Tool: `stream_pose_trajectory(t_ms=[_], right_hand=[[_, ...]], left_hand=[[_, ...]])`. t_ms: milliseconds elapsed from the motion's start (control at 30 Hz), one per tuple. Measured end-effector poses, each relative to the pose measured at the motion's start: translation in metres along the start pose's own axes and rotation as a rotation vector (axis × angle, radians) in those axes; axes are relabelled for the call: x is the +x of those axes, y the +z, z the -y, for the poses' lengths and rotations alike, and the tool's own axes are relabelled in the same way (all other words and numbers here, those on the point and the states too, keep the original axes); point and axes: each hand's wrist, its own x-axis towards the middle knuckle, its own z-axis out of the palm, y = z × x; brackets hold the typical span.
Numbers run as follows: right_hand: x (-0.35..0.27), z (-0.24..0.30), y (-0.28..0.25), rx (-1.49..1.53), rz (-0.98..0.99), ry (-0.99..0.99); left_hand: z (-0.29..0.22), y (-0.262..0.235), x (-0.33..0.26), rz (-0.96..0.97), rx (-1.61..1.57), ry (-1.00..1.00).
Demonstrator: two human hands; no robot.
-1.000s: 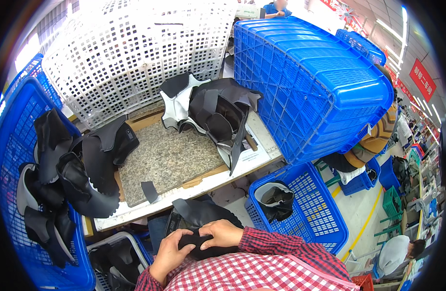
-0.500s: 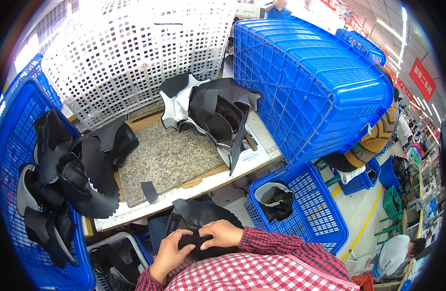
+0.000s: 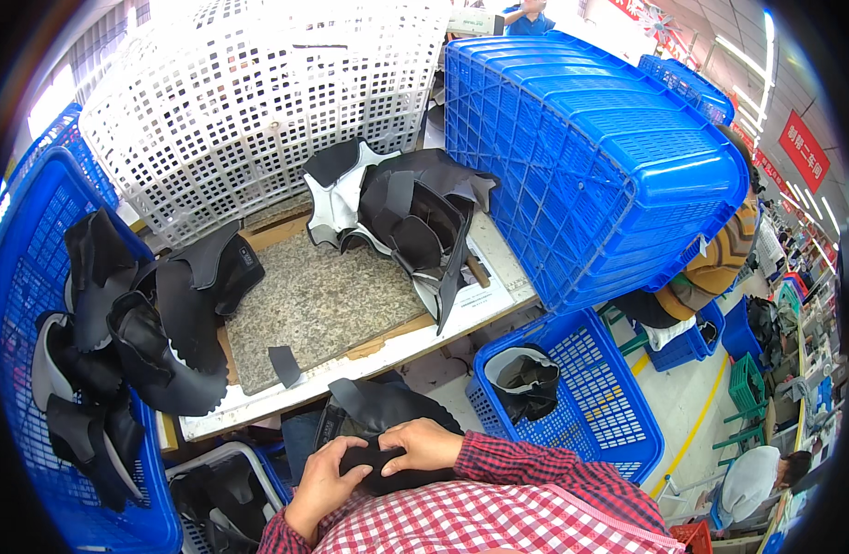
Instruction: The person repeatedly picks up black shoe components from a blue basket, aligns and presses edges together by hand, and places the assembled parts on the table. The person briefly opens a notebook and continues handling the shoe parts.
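Close against my body, a black boot upper (image 3: pixel 392 406) lies in my lap, just below the table edge. My left hand (image 3: pixel 328 478) pinches its near edge, thumb and fingers curled on the dark material. From the right, my right hand (image 3: pixel 423 447) grips the same edge, with its thumb close to the left fingers. The underside of the piece is hidden by my hands and checked sleeves. A small dark grey scrap (image 3: pixel 284 366) rests at the table's front edge. Farther back sits a pile of black and white uppers (image 3: pixel 415 208).
A speckled stone slab (image 3: pixel 323 300) lies on the table. Black uppers (image 3: pixel 166 323) overhang the blue basket (image 3: pixel 28 369) at left. A white crate (image 3: pixel 268 102) and a tipped blue crate (image 3: pixel 554 166) stand behind. Another blue basket (image 3: pixel 618 397) holds an upper at right.
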Motion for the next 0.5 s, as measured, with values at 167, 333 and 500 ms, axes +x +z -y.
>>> stream_pose_trajectory(t_ms=[167,333,500], right_hand=[[0.0,-0.0007,0.0002,-0.004,-0.007,-0.018],[-0.0001,-0.0012,0.0001,0.0,-0.016,-0.034],[-0.0002,-0.0003,-0.0004,0.006,-0.007,-0.023]], left_hand=[[-0.0003,0.0,0.0003,-0.01,-0.006,0.024],[0.0009,0.0006,0.0004,-0.02,0.0,0.039],[0.0007,0.0006,0.0004,-0.031,0.02,0.059]])
